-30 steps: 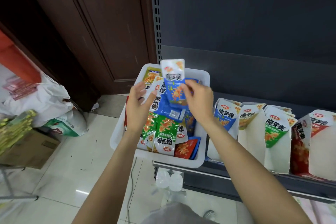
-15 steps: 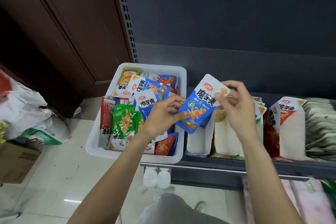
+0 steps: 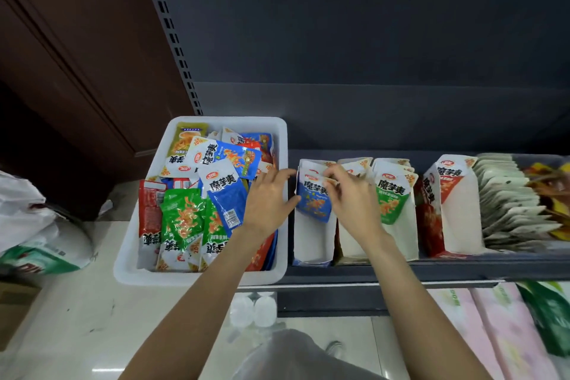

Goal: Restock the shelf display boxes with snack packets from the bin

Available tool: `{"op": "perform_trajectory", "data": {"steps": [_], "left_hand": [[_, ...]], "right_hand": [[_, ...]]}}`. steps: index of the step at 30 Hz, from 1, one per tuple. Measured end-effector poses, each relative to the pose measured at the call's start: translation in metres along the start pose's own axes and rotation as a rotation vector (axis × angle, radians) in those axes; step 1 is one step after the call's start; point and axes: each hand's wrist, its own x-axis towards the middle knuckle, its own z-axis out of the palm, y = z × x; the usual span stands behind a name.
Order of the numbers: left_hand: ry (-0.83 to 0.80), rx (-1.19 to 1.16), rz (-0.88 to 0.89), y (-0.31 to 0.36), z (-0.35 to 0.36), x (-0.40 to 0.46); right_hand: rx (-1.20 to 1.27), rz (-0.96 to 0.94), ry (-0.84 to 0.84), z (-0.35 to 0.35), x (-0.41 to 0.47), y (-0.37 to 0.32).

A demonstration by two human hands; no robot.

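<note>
A blue snack packet (image 3: 314, 201) stands upright in the leftmost display box (image 3: 311, 244) on the shelf (image 3: 431, 270), pinched at its top edge by the right hand (image 3: 354, 197). The left hand (image 3: 267, 203), fingers relaxed and spread, touches the packet's left side. Just left, the white bin (image 3: 197, 278) holds mixed packets; further boxes stand to the right.

A dark grey shelf back panel (image 3: 370, 25) rises beside a slotted upright (image 3: 166, 25). To the left stands a brown wooden door (image 3: 77, 40). The glossy pale tiled floor (image 3: 77, 318) reflects light.
</note>
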Motion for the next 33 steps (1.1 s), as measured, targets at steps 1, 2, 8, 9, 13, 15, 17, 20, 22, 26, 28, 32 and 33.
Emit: {"op": "perform_trajectory", "data": {"steps": [1,2,8,9,13,15,17,20,22,26,28,32,33], "left_hand": [[-0.002,-0.016,0.001,-0.001,0.001,0.000],[-0.002,-0.027,0.006,-0.002,0.002,0.000],[0.019,-0.070,0.014,-0.001,-0.003,-0.002],[0.064,-0.098,0.014,0.000,-0.006,-0.005],[0.350,-0.293,-0.122,-0.009,-0.026,-0.030],[0.435,-0.341,-0.236,-0.025,-0.034,-0.046],[0.428,-0.283,-0.310,-0.045,-0.040,-0.058],[0.321,-0.237,-0.398,-0.067,-0.047,-0.066],[0.267,-0.253,-0.422,-0.070,-0.053,-0.068],[0.160,-0.289,-0.478,-0.071,-0.058,-0.068],[0.147,-0.374,-0.533,-0.071,-0.062,-0.067],[0.227,-0.668,-0.629,-0.066,-0.069,-0.068],[0.246,-0.786,-0.653,-0.064,-0.072,-0.069]], "right_hand": [[-0.047,0.013,-0.043,0.005,0.000,0.000],[-0.079,0.029,-0.076,0.009,0.001,0.000],[0.017,0.018,0.200,0.003,0.001,0.006],[0.059,0.021,0.261,-0.001,0.000,0.006],[0.202,-0.063,0.232,-0.010,-0.003,-0.018],[0.313,-0.104,0.062,-0.003,0.000,-0.043],[0.369,-0.140,-0.111,0.013,0.004,-0.071],[0.322,-0.157,-0.340,0.045,0.014,-0.104],[0.209,-0.106,-0.485,0.064,0.020,-0.119],[-0.132,-0.115,-0.635,0.086,0.019,-0.139],[-0.175,-0.096,-0.647,0.088,0.019,-0.147],[0.125,0.064,-0.513,0.071,0.023,-0.144],[0.268,0.155,-0.428,0.062,0.022,-0.140]]}}
